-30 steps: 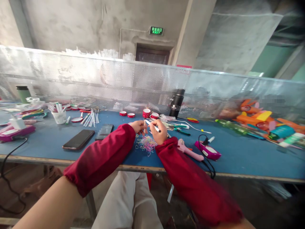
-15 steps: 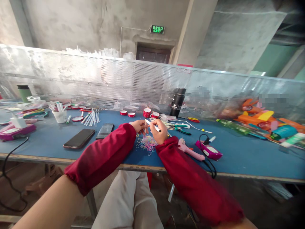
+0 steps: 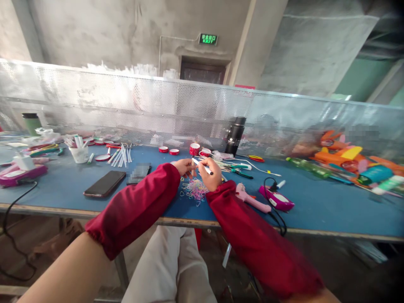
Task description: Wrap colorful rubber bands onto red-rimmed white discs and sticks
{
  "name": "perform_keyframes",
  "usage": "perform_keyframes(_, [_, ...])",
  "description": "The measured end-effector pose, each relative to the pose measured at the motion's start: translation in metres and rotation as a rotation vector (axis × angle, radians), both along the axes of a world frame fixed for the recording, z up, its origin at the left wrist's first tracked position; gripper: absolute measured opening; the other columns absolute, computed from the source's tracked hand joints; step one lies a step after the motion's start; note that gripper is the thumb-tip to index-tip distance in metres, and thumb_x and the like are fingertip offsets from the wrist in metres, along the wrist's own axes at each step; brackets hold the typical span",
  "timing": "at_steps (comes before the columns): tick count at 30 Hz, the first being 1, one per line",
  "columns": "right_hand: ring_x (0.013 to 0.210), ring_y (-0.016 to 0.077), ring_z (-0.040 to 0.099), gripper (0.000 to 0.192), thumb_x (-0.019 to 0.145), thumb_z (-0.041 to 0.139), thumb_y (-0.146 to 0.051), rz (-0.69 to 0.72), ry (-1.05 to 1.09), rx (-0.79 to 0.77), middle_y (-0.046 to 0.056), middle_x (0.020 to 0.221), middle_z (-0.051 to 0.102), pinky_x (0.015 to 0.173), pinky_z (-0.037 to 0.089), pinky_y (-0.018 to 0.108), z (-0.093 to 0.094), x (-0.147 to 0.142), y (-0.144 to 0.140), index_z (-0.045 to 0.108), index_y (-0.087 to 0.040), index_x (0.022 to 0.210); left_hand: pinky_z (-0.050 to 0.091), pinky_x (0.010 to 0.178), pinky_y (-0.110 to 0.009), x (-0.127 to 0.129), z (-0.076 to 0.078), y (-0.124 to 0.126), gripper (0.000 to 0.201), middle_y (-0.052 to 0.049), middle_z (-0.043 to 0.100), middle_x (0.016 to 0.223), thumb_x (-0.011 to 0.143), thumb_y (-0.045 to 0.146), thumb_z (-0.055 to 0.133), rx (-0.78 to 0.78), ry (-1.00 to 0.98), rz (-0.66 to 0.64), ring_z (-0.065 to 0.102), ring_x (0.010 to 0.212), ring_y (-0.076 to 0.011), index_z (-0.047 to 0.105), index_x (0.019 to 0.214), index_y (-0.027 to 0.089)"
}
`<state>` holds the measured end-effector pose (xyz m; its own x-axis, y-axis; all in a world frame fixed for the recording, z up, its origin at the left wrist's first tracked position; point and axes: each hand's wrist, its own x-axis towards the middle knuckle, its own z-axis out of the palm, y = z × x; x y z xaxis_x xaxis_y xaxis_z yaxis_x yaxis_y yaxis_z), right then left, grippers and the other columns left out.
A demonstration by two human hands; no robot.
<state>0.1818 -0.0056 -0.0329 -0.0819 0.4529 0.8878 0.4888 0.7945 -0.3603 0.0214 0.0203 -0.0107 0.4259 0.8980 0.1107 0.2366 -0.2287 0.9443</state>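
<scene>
Above a dark doorway on the far wall, a green illuminated sign (image 3: pixel 208 39) reads "EXIT". Nearer, at the middle of a long blue worktable (image 3: pixel 331 206), a person in dark red sleeve covers brings both hands together. Her right hand (image 3: pixel 211 174) grips a thin white stick with a dark tip (image 3: pixel 202 166), slanted left and away. Her left hand (image 3: pixel 184 166) pinches the stick's far end with its fingertips. Just near of the hands lies a loose heap of small pastel rubber bands (image 3: pixel 195 190). A black smartphone (image 3: pixel 104 184) rests well to the left; a pink glue gun (image 3: pixel 251 198) lies just right.
</scene>
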Motion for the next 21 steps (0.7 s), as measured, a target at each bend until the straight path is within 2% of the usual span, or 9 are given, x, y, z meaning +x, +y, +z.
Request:
perform_keyframes(6, [0.074, 0.0183, 0.061, 0.014, 0.090, 0.054, -0.029, 0.011, -0.003, -0.004, 0.001, 0.077, 0.066, 0.071, 0.047, 0.032, -0.002, 0.001, 0.002, 0.060, -0.023, 0.080, 0.037, 0.043, -0.015, -0.005, -0.013, 0.013, 0.024, -0.002, 0.070, 0.075, 0.090, 0.035, 0.062, 0.024, -0.008, -0.054, 0.064, 0.051, -0.0094, 0.050, 0.090, 0.015])
perform_keyframes(13, [0.073, 0.0182, 0.060, 0.015, 0.091, 0.054, -0.030, 0.012, -0.011, -0.018, 0.001, 0.075, 0.065, 0.070, 0.046, 0.031, -0.002, 0.001, 0.002, 0.061, -0.023, 0.080, 0.038, 0.043, -0.014, -0.006, -0.015, 0.019, 0.027, -0.003, 0.070, 0.077, 0.088, 0.037, 0.064, 0.023, -0.016, -0.068, 0.064, 0.052, -0.0093, 0.052, 0.095, 0.014])
perform_keyframes(21, [0.074, 0.0182, 0.060, 0.013, 0.090, 0.055, -0.028, 0.009, 0.010, -0.018, 0.001, 0.076, 0.065, 0.071, 0.046, 0.032, -0.002, 0.000, 0.001, 0.061, -0.023, 0.080, 0.039, 0.043, -0.015, -0.006, -0.013, 0.012, 0.021, -0.002, 0.069, 0.076, 0.090, 0.032, 0.062, 0.016, -0.014, -0.060, 0.064, 0.051, -0.0093, 0.051, 0.093, 0.014])
